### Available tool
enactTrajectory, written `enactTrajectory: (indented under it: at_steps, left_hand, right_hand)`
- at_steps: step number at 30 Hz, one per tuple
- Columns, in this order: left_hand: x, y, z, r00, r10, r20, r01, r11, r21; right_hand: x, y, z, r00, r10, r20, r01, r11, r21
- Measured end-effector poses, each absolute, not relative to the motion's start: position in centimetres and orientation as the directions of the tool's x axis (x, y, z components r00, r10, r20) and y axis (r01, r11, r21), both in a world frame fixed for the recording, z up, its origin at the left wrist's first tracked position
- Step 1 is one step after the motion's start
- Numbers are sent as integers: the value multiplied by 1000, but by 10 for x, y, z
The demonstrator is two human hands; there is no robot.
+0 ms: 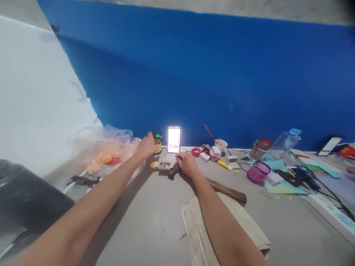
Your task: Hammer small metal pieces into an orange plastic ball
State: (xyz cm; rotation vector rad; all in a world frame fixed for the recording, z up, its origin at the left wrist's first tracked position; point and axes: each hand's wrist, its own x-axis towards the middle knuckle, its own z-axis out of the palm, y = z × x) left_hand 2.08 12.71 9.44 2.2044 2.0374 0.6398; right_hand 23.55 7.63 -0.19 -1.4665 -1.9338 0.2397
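Observation:
Around the left side of a small yellow-green pot [157, 145] with a green plant on top, my left hand [146, 146] is closed; its far fingers are partly hidden. My right hand [187, 164] curls over a hammer [229, 190] close to its dark head, and the wooden handle runs out to the right past my forearm. Beside the hammer head lies a small silver metal piece [164, 166], with a round orange-yellow item [154, 165] at its left. A bright lit screen [173, 139] stands upright between my hands, against the blue wall.
A clear plastic bag [111, 149] with orange things lies left. Folded beige cloth [194, 225] is under my right forearm. Rightward are a white cup [220, 144], yellow tube [224, 164], pink container [258, 172], clear bottle [287, 143] and power strip [331, 212]. A dark cylinder [30, 195] stands front left.

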Motion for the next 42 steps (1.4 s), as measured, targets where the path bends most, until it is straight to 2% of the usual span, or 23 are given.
enactTrajectory:
  at_steps: [2, 3, 6, 9, 15, 18, 21, 23, 25, 27, 29, 32, 34, 38, 42]
  left_hand:
    - [11, 109, 89, 122, 925, 361, 937, -227, 265]
    - [5, 99, 83, 157, 921, 357, 925, -264, 274]
    - [-11, 74, 58, 327, 917, 227, 857, -389, 339]
    - [-18, 61, 30, 407, 878, 252, 804, -475, 357]
    - [-11, 57, 10, 393, 883, 255, 774, -468, 427]
    - [-14, 53, 14, 282, 915, 290, 772, -395, 497]
    - [-22, 45, 21, 148, 949, 277, 728, -294, 619]
    - [-25, 37, 25, 109, 972, 208, 646, -229, 728]
    - [-25, 30, 26, 89, 989, 115, 502, -144, 853]
    - [-25, 25, 22, 67, 997, 32, 314, -52, 948]
    - [-25, 22, 17, 72, 997, -33, 101, 25, 995]
    - [-27, 20, 11, 148, 986, -75, -206, 105, 973]
    - [-29, 20, 13, 210, 975, -74, -323, 141, 936]
    - [-32, 18, 19, 281, 956, -79, -405, 193, 894]
    - [-35, 22, 20, 198, 975, -101, -482, 186, 856]
  right_hand:
    - [235, 76, -1, -114, 910, 399, 780, 331, -531]
    - [235, 76, -1, -114, 912, 394, 781, 327, -532]
    - [234, 76, -1, -121, 916, 381, 789, 322, -524]
    - [234, 74, -1, -118, 920, 374, 797, 312, -516]
    - [237, 72, 1, -141, 926, 350, 819, 307, -484]
    - [235, 69, 1, -177, 911, 373, 785, 360, -504]
    - [226, 63, 2, -259, 864, 432, 688, 478, -546]
    - [218, 59, 5, -340, 812, 475, 654, 567, -501]
    - [210, 55, 6, -419, 780, 465, 690, 606, -395]
    - [204, 53, 6, -438, 796, 418, 756, 577, -308]
    - [200, 54, 3, -402, 828, 391, 802, 524, -285]
    - [195, 59, -6, -355, 837, 416, 791, 506, -343]
    - [191, 62, -12, -380, 814, 439, 736, 554, -390]
    - [191, 64, -18, -345, 778, 524, 690, 589, -420]
    - [201, 66, -17, -177, 785, 594, 704, 522, -481]
